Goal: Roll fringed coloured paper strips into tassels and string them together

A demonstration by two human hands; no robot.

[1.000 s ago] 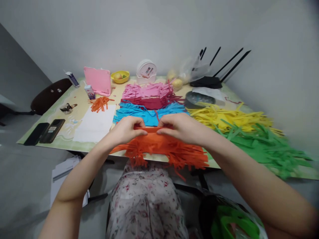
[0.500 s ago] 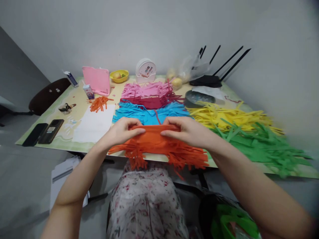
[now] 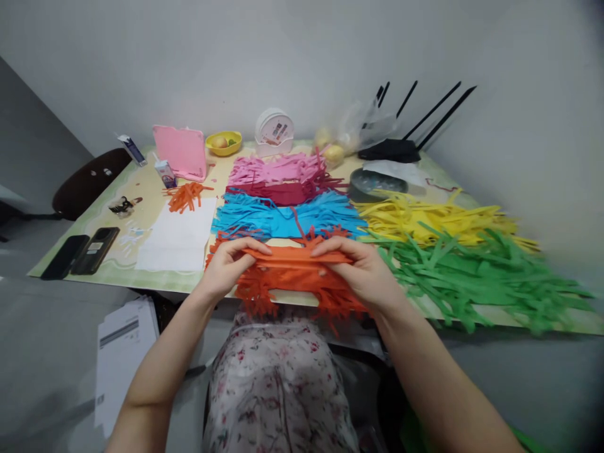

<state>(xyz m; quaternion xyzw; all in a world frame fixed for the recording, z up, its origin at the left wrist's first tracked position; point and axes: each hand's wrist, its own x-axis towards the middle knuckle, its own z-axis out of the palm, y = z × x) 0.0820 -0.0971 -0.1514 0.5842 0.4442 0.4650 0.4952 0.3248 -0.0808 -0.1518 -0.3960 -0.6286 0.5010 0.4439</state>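
My left hand (image 3: 228, 267) and my right hand (image 3: 363, 272) both grip a stack of orange fringed paper (image 3: 292, 274) at the near table edge, thumbs on top, fingers underneath. The orange fringe hangs over the edge toward my lap. Just behind it lies a blue fringed paper stack (image 3: 283, 217), then a pink and dark red fringed stack (image 3: 278, 176). To the right spread yellow paper strips (image 3: 434, 220) and green paper strips (image 3: 472, 277).
A white sheet (image 3: 177, 236) lies left of the blue stack, with loose orange strips (image 3: 186, 196) behind it. Two phones (image 3: 80, 251) lie at the left edge. At the back stand a pink tablet case (image 3: 179, 151), a yellow bowl (image 3: 223, 143) and a black router (image 3: 391, 150).
Both hands pulled the orange stack nearer to me and shifted their grip; orange fringe now also sticks up behind the stack. The camera tilted slightly.
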